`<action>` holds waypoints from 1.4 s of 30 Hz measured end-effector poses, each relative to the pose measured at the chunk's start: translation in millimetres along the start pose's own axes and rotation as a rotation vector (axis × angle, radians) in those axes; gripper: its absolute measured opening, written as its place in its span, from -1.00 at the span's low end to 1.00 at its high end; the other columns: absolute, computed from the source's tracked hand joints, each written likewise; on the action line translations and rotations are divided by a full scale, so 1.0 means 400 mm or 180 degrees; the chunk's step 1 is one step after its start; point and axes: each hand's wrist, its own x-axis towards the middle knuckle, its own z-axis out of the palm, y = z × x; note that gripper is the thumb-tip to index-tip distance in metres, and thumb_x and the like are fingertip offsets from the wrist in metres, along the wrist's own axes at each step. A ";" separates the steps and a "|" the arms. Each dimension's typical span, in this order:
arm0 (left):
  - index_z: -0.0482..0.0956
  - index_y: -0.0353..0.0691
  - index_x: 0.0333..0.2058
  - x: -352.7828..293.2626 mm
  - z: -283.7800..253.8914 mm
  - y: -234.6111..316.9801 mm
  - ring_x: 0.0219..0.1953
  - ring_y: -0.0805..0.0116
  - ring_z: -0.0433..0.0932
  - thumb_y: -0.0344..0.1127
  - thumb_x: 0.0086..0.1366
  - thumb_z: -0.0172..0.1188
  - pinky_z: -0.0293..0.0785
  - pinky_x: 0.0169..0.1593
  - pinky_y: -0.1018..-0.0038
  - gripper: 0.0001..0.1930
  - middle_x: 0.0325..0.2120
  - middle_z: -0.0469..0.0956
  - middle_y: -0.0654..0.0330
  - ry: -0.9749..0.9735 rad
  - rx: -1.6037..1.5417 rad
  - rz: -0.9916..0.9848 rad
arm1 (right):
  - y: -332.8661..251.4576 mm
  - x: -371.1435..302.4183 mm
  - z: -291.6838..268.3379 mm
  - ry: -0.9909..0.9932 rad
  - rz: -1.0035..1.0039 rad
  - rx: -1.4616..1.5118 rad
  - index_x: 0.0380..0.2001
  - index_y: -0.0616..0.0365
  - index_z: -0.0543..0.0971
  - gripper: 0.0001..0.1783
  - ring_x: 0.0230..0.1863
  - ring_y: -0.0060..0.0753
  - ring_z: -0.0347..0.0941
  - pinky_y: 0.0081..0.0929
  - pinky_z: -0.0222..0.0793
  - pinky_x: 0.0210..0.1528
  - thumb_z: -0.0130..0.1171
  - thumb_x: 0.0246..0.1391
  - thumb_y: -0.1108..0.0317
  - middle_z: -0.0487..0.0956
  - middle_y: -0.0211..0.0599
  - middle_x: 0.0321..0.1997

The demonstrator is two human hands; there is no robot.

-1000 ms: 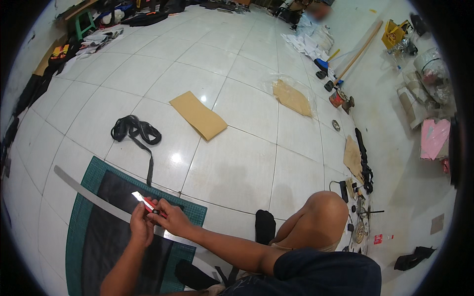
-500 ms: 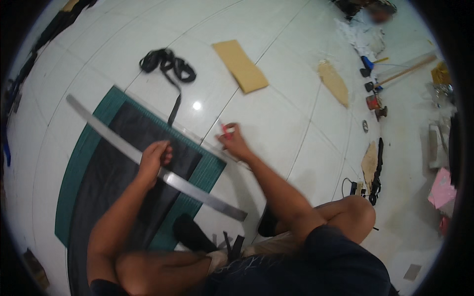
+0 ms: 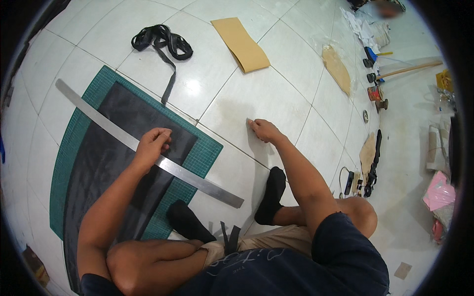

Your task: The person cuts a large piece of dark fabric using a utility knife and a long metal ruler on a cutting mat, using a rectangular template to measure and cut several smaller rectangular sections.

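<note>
My left hand (image 3: 152,148) lies over a long steel ruler (image 3: 197,182), its fingers curled closed beyond the ruler's far edge. Whether they hold anything is hidden. The ruler crosses a dark sheet of material (image 3: 113,170) at a slant, and both its ends reach past the sheet. Beneath the sheet is a green cutting mat (image 3: 210,150). To the right of the mat, my right hand (image 3: 266,131) is over the tiled floor with its fingers pinched together. At the fingertips a small tip shows, too small to name.
A tangled black strap (image 3: 160,42) lies beyond the mat, with a tan folded sheet (image 3: 242,47) to its right. Another tan piece (image 3: 336,69) lies farther right. Along the right are a wooden stick (image 3: 410,70), spools (image 3: 375,92) and a pink package (image 3: 439,191). My socked feet (image 3: 271,195) flank the ruler's near end.
My right hand has moved right, away from the mat. The red object seen in its fingers before no longer shows. My left hand stays over the ruler; the view has shifted slightly.
</note>
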 end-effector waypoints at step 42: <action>0.65 -0.35 -0.22 0.035 -0.026 -0.011 -0.27 0.20 0.63 -0.32 0.25 0.28 0.54 -0.15 0.34 -0.78 -0.31 0.63 0.02 0.0383 0.1552 0.1382 | -0.124 -0.057 0.202 -0.0988 -0.2355 -0.0539 -0.21 0.23 0.55 -0.62 -0.07 0.05 0.56 -0.06 0.43 0.04 0.30 -0.03 0.20 0.65 0.01 -0.17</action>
